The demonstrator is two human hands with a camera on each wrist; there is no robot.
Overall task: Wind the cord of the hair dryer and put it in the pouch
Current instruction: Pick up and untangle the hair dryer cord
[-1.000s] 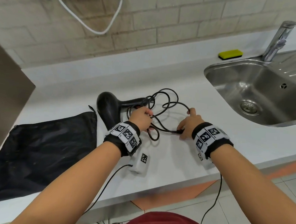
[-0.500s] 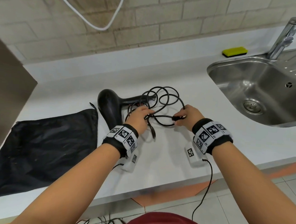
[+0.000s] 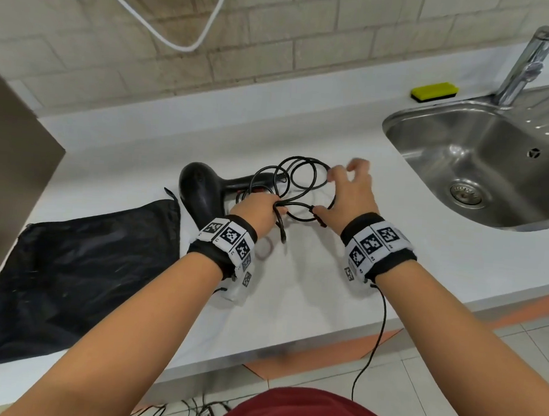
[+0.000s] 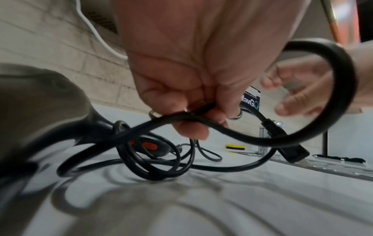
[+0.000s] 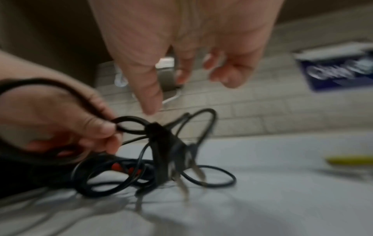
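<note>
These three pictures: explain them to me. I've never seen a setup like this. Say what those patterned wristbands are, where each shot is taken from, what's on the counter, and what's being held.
No machine here: a person works with bare hands. The checkered wristbands carry small cameras. The wide picture comes from a camera on the head, looking down; the two close, distorted ones look along each hand from the wrist.

On the white counter lie a black hair dryer, its black cord in loose loops, and a flat black pouch to the left. Further right are a steel sink, a tap and a yellow sponge.

The left hand pinches gathered cord loops, with the plug hanging just beyond it. The right hand has spread fingers at the loops and seems to hold nothing, though that view is blurred.
</note>
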